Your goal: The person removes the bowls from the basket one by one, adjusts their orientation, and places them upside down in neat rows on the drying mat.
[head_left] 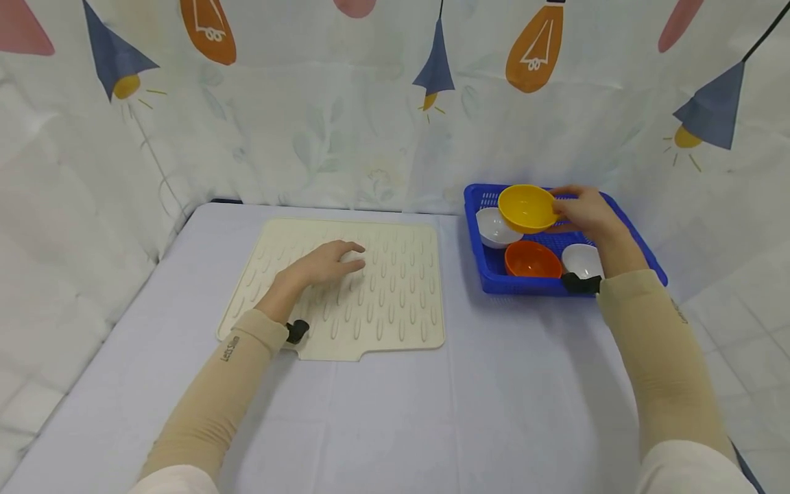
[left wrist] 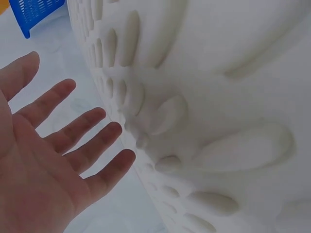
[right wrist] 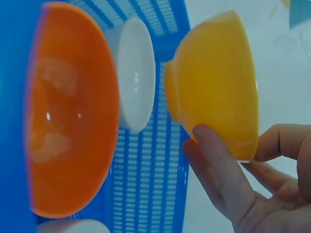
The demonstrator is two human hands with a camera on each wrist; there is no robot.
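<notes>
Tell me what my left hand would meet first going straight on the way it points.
Your left hand would probably meet the cream mat first: in the left wrist view, its fingers slant toward that surface, though the gap is unclear.

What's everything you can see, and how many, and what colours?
Curtain: 1, whitish, printed with blue lamps and orange bulbs, at the back.
Tablecloth: 1, whitish, in front.
Basket: 1, blue, on the tablecloth's right side.
Yellow bowl: 1, yellow, held over the basket.
Orange bowl: 1, orange, in the basket.
White bowls: 2, white, in the basket.
Mat: 1, cream, bumpy, on the tablecloth.
Wrist gadgets: 2, black, one by each wrist.
Sleeves: 2, tan, one per arm.
Left hand: 1, bare, over the mat.
Right hand: 1, bare, holding the yellow bowl.
</notes>
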